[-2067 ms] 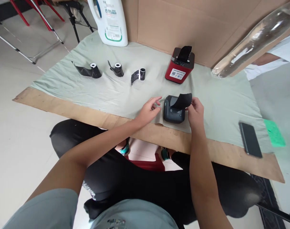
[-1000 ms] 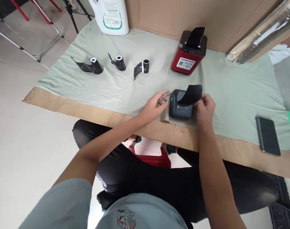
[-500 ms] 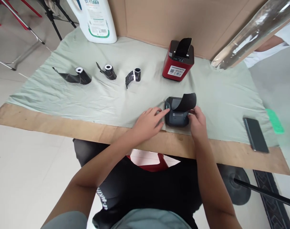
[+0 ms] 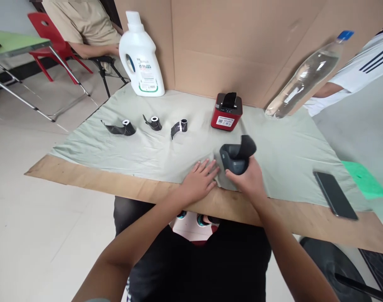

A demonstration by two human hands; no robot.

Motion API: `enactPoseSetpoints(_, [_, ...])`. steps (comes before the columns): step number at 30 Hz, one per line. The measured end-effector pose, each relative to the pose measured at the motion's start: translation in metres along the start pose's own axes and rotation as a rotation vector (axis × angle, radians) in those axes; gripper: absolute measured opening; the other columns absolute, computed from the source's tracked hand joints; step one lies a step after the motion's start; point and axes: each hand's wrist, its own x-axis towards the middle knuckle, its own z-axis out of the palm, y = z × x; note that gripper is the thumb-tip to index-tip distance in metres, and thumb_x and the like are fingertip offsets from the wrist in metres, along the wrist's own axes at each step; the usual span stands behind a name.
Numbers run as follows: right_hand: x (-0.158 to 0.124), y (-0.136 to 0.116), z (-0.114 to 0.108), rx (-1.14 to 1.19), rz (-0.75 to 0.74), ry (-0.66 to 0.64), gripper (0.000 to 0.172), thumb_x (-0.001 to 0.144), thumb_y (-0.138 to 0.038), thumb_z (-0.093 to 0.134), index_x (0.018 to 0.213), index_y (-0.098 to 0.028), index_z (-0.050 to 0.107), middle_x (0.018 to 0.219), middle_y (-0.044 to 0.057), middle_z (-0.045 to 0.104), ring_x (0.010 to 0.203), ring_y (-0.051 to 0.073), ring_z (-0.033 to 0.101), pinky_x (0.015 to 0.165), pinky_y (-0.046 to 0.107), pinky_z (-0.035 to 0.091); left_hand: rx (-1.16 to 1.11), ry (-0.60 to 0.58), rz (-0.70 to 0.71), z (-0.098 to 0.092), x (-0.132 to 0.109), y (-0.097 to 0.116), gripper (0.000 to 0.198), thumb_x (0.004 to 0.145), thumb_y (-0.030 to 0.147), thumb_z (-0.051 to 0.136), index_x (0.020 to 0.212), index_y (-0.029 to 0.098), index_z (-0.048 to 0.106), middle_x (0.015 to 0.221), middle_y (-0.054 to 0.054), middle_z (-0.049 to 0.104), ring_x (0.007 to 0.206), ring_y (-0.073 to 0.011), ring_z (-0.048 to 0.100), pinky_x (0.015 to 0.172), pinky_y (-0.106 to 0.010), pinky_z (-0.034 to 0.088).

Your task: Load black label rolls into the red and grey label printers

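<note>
In the head view, my right hand [image 4: 250,178] grips a dark, compact label printer [image 4: 231,156] by its near right side. A curved strip of black paper [image 4: 248,146] stands up out of its top. The printer looks tilted and slightly blurred; I cannot tell whether it is fully off the cloth. My left hand [image 4: 200,181] lies flat on the table's near side with its fingers spread, just left of the printer and holding nothing. Beyond the printer stands a red and black printer [image 4: 226,117] with a black strip in its top.
Three partly unrolled black rolls stand on the pale green cloth [image 4: 141,155], one being the middle roll [image 4: 155,123]. A white jug [image 4: 147,71] and a tilted clear bottle [image 4: 300,82] flank the cardboard [image 4: 207,50]. A phone [image 4: 334,195] lies right. Two other people sit nearby.
My right hand has shifted round to the printer's near side and tilted it. My left hand has come off the printer onto the cloth. The view has tipped upward.
</note>
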Motion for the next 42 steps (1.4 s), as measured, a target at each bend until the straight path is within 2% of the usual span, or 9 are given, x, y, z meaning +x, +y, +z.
enactPoseSetpoints(5, [0.080, 0.023, -0.022, 0.061, 0.095, 0.139, 0.063, 0.058, -0.046, 0.085, 0.111, -0.017, 0.064, 0.108, 0.014, 0.074, 0.103, 0.037, 0.071, 0.092, 0.050, 0.058, 0.067, -0.065, -0.018, 0.004, -0.004, 0.005, 0.056, 0.111, 0.048, 0.032, 0.164, 0.032, 0.039, 0.178, -0.002, 0.019, 0.165, -0.0394, 0.019, 0.128, -0.074, 0.022])
enactPoseSetpoints(13, [0.206, 0.087, 0.008, -0.088, 0.219, 0.253, 0.072, 0.056, -0.040, 0.087, 0.118, -0.012, 0.061, 0.119, 0.019, 0.069, 0.120, 0.040, 0.064, 0.107, 0.057, 0.051, 0.071, -0.031, -0.069, 0.010, -0.018, 0.007, 0.060, 0.110, 0.053, 0.032, 0.166, 0.033, 0.032, 0.176, 0.000, 0.026, 0.164, -0.0410, 0.020, 0.126, -0.080, 0.021])
enactPoseSetpoints(22, [0.234, 0.116, 0.023, -0.146, 0.201, 0.124, 0.092, 0.059, -0.044, 0.087, 0.136, -0.006, 0.052, 0.130, 0.026, 0.064, 0.128, 0.045, 0.058, 0.114, 0.061, 0.043, 0.140, -0.098, -0.014, 0.002, -0.026, 0.010, 0.054, 0.110, 0.050, 0.035, 0.163, 0.038, 0.037, 0.176, 0.002, 0.028, 0.162, -0.0441, 0.023, 0.120, -0.084, 0.025])
enactPoseSetpoints(26, [0.225, 0.116, 0.010, -0.081, 0.225, 0.102, 0.132, 0.056, -0.049, 0.090, 0.160, -0.004, 0.024, 0.157, 0.034, 0.040, 0.147, 0.052, 0.039, 0.119, 0.067, 0.035, 0.140, -0.099, -0.020, -0.010, -0.029, 0.017, 0.054, 0.108, 0.048, 0.044, 0.161, 0.038, 0.043, 0.173, -0.001, 0.035, 0.160, -0.0436, 0.030, 0.121, -0.079, 0.029])
enactPoseSetpoints(28, [0.213, 0.114, 0.000, -0.061, 0.112, 0.197, 0.135, 0.060, -0.052, 0.088, 0.165, -0.009, 0.014, 0.165, 0.032, 0.027, 0.154, 0.051, 0.028, 0.122, 0.071, 0.029, 0.075, -0.106, -0.036, -0.025, -0.021, 0.017, 0.049, 0.105, 0.050, 0.050, 0.152, 0.035, 0.056, 0.164, -0.004, 0.051, 0.150, -0.0403, 0.047, 0.121, -0.071, 0.035])
enactPoseSetpoints(31, [0.196, 0.106, -0.003, 0.036, -0.190, 0.264, 0.112, 0.072, -0.054, 0.079, 0.163, -0.017, 0.024, 0.163, 0.024, 0.031, 0.153, 0.044, 0.033, 0.121, 0.066, 0.035, -0.141, -0.035, -0.100, -0.053, 0.026, -0.001, 0.039, 0.104, 0.044, 0.051, 0.132, 0.026, 0.072, 0.132, -0.009, 0.076, 0.118, -0.0314, 0.071, 0.113, -0.057, 0.049])
enactPoseSetpoints(33, [0.193, 0.096, 0.008, 0.172, -0.283, 0.171, 0.100, 0.075, -0.056, 0.076, 0.158, -0.020, 0.034, 0.157, 0.022, 0.040, 0.144, 0.040, 0.045, 0.115, 0.060, 0.047, -0.375, 0.202, -0.157, -0.066, 0.082, -0.025, 0.042, 0.101, 0.044, 0.053, 0.133, 0.024, 0.071, 0.133, -0.010, 0.075, 0.120, -0.0290, 0.070, 0.112, -0.049, 0.052])
enactPoseSetpoints(38, [0.212, 0.067, 0.062, 0.520, -0.093, -0.102, 0.108, 0.063, -0.055, 0.085, 0.155, -0.021, 0.040, 0.159, 0.020, 0.046, 0.145, 0.042, 0.048, 0.114, 0.058, 0.049, -1.005, 0.583, -0.449, -0.065, 0.224, -0.091, 0.047, 0.104, 0.046, 0.047, 0.142, 0.024, 0.063, 0.155, -0.009, 0.060, 0.147, -0.0263, 0.053, 0.122, -0.044, 0.044])
enactPoseSetpoints(42, [0.228, 0.052, 0.088, 0.684, -0.152, -0.121, 0.105, 0.058, -0.048, 0.089, 0.150, -0.020, 0.045, 0.147, 0.016, 0.061, 0.136, 0.036, 0.059, 0.119, 0.053, 0.046, -1.268, 0.569, -0.457, -0.051, 0.260, -0.111, 0.049, 0.106, 0.040, 0.039, 0.148, 0.023, 0.059, 0.165, -0.007, 0.049, 0.154, -0.0233, 0.046, 0.125, -0.041, 0.041])
